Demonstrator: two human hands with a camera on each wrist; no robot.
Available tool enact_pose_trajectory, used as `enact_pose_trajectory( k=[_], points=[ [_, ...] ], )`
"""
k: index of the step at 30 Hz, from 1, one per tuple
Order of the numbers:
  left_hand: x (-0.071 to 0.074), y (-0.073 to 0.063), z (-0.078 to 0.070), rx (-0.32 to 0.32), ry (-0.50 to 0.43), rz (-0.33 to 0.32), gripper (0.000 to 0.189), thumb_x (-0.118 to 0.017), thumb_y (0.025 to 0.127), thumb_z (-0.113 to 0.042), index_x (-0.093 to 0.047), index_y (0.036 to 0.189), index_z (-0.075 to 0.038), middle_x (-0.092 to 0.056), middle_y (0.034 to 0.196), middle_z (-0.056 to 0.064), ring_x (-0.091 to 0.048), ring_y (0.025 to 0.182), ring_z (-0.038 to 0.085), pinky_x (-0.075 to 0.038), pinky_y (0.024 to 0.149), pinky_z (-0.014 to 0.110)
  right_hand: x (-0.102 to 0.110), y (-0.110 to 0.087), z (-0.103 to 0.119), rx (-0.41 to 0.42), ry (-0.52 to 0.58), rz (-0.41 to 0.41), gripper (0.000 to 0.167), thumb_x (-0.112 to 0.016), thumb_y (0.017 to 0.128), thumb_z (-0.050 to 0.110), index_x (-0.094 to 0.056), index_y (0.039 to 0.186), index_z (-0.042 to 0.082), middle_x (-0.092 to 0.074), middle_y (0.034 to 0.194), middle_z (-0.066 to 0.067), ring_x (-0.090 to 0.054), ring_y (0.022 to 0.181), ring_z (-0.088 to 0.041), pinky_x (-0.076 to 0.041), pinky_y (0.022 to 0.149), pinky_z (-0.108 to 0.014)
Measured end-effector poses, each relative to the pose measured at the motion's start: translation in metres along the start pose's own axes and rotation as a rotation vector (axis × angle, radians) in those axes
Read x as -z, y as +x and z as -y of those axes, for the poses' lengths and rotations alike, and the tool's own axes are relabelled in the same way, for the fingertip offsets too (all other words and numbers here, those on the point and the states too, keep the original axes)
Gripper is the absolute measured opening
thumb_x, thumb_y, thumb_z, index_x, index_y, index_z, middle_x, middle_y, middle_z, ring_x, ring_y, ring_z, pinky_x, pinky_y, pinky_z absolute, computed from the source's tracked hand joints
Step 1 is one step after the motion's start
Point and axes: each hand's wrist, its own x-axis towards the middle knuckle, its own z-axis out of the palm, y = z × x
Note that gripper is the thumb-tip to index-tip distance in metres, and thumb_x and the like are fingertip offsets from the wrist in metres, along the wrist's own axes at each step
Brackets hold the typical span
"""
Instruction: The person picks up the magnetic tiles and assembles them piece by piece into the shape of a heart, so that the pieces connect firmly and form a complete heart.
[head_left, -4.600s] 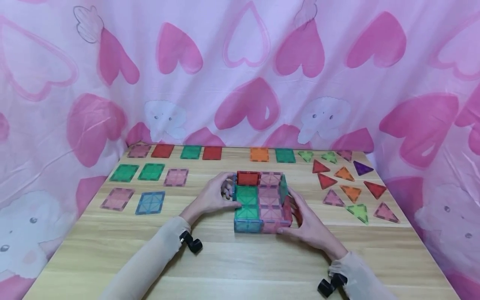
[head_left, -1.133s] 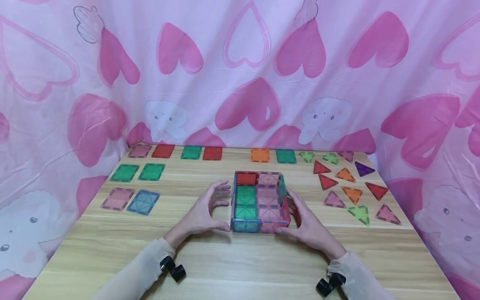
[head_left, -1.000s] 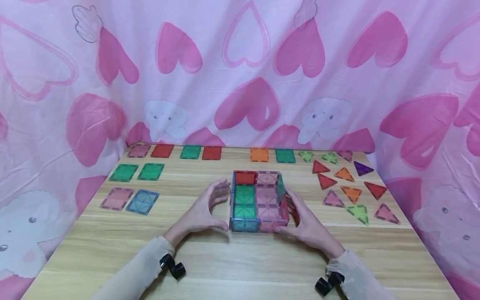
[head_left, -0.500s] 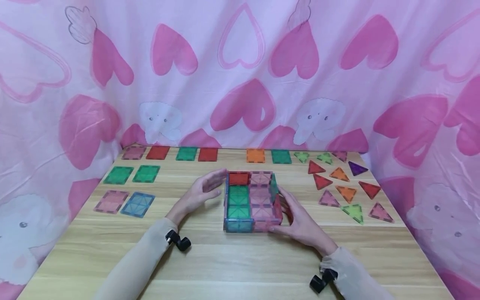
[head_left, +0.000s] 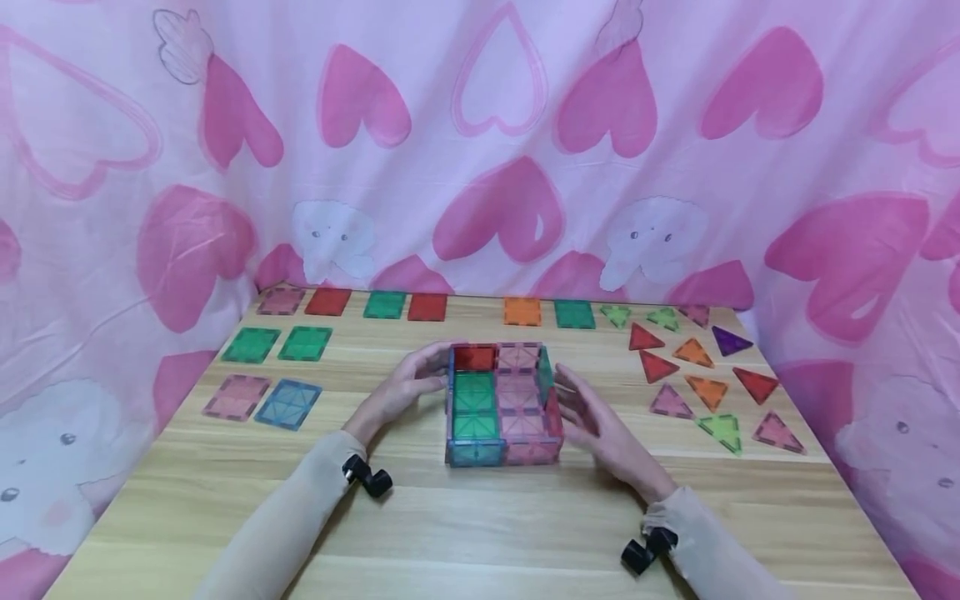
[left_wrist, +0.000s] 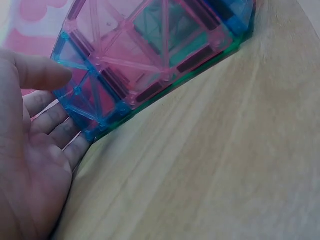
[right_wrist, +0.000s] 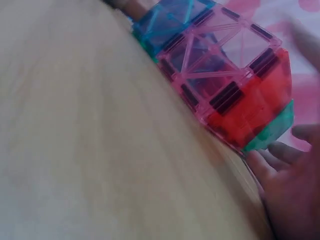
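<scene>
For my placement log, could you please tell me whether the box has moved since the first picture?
Yes, to the left: in the head view, the box now sits further left against the orange square.

Your left hand [head_left: 399,388] has fingers [head_left: 430,358] partly hidden behind the magnetic-tile box [head_left: 525,452], which your left-wrist view crops at the top. The thumb [right_wrist: 306,44] of your right hand [right_wrist: 296,182] is blurred and cut off in the right-wrist view; both sleeves [head_left: 285,512] run off your head view's bottom edge.
</scene>
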Motion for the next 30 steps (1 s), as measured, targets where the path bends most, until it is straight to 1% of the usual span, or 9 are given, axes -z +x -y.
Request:
enact_pose_trajectory(
  k=[3, 5, 9, 11, 15, 18, 23, 26, 30],
  points=[
    [-0.001, 0.001, -0.001, -0.002, -0.009, 0.023, 0.065, -0.063, 0.106, -0.006, -0.044, 0.168, -0.003, -0.053, 0.167, 0.021, -0.046, 0.157, 0.044, -0.033, 0.131, 0.060, 0.006, -0.001, -0.003, 0.093, 0.112, -0.057, 0.063, -0.037, 0.118, 0.008, -0.014, 0.175, -0.004, -0.026, 0.174, -0.036, -0.038, 0.159, -0.048, -0.045, 0.125, -0.034],
    [-0.002, 0.002, -0.001, -0.009, -0.009, 0.033, 0.066, -0.063, 0.107, -0.007, -0.043, 0.169, -0.004, -0.052, 0.168, 0.021, -0.045, 0.158, 0.044, -0.032, 0.132, 0.060, 0.008, 0.001, -0.004, 0.137, 0.120, -0.116, 0.058, -0.033, 0.118, 0.008, -0.017, 0.172, -0.010, -0.032, 0.170, -0.038, -0.045, 0.155, -0.045, -0.047, 0.123, -0.039],
    [-0.001, 0.003, -0.001, -0.025, -0.004, 0.038, 0.065, -0.064, 0.107, -0.006, -0.043, 0.168, -0.003, -0.054, 0.165, 0.022, -0.045, 0.157, 0.045, -0.031, 0.132, 0.061, 0.015, 0.008, -0.007, 0.135, 0.011, -0.270, 0.052, -0.040, 0.118, 0.005, -0.030, 0.166, -0.013, -0.044, 0.160, -0.038, -0.055, 0.142, -0.045, -0.054, 0.114, -0.035],
    [0.000, 0.002, -0.001, -0.028, 0.000, 0.036, 0.065, -0.064, 0.106, -0.006, -0.043, 0.168, -0.002, -0.055, 0.164, 0.023, -0.046, 0.156, 0.045, -0.031, 0.132, 0.061, 0.020, 0.015, -0.010, 0.103, -0.060, -0.350, 0.050, -0.046, 0.117, 0.004, -0.035, 0.163, -0.012, -0.048, 0.156, -0.038, -0.057, 0.137, -0.047, -0.056, 0.109, -0.028],
    [0.001, 0.000, 0.000, -0.022, 0.001, 0.042, 0.064, -0.063, 0.108, -0.007, -0.043, 0.168, -0.004, -0.054, 0.165, 0.022, -0.045, 0.157, 0.044, -0.031, 0.132, 0.059, 0.034, 0.033, -0.018, 0.020, -0.198, -0.466, 0.052, -0.059, 0.114, 0.004, -0.041, 0.162, -0.007, -0.052, 0.154, -0.033, -0.058, 0.137, -0.044, -0.051, 0.108, -0.018],
    [0.004, -0.002, -0.001, -0.019, 0.011, 0.039, 0.064, -0.062, 0.109, -0.007, -0.042, 0.169, -0.005, -0.052, 0.167, 0.021, -0.044, 0.159, 0.043, -0.031, 0.133, 0.057, 0.044, 0.051, -0.024, -0.023, -0.277, -0.494, 0.058, -0.068, 0.111, 0.008, -0.043, 0.163, 0.001, -0.054, 0.157, -0.028, -0.058, 0.140, -0.041, -0.050, 0.114, -0.027],
    [0.004, -0.001, -0.001, -0.022, 0.024, 0.024, 0.064, -0.061, 0.108, -0.008, -0.042, 0.169, -0.005, -0.051, 0.168, 0.020, -0.043, 0.159, 0.043, -0.031, 0.133, 0.056, 0.064, 0.073, -0.030, -0.059, -0.363, -0.497, 0.069, -0.078, 0.107, 0.017, -0.044, 0.166, 0.009, -0.053, 0.161, -0.023, -0.057, 0.144, -0.041, -0.047, 0.120, -0.056],
    [0.001, -0.001, -0.002, -0.012, 0.028, 0.018, 0.063, -0.060, 0.109, -0.010, -0.043, 0.169, -0.005, -0.050, 0.169, 0.019, -0.043, 0.159, 0.042, -0.030, 0.133, 0.058, 0.073, 0.079, -0.034, -0.081, -0.472, -0.486, 0.073, -0.079, 0.106, 0.022, -0.043, 0.168, 0.007, -0.051, 0.164, -0.022, -0.057, 0.144, -0.043, -0.046, 0.120, -0.061],
    [-0.002, -0.002, -0.004, 0.009, 0.037, 0.006, 0.061, -0.059, 0.110, -0.014, -0.045, 0.168, -0.005, -0.050, 0.169, 0.017, -0.044, 0.159, 0.040, -0.030, 0.133, 0.057, 0.082, 0.083, -0.040, -0.122, -0.637, -0.458, 0.071, -0.075, 0.107, 0.022, -0.043, 0.168, 0.004, -0.047, 0.165, -0.024, -0.056, 0.142, -0.046, -0.045, 0.119, -0.065]
  ],
)
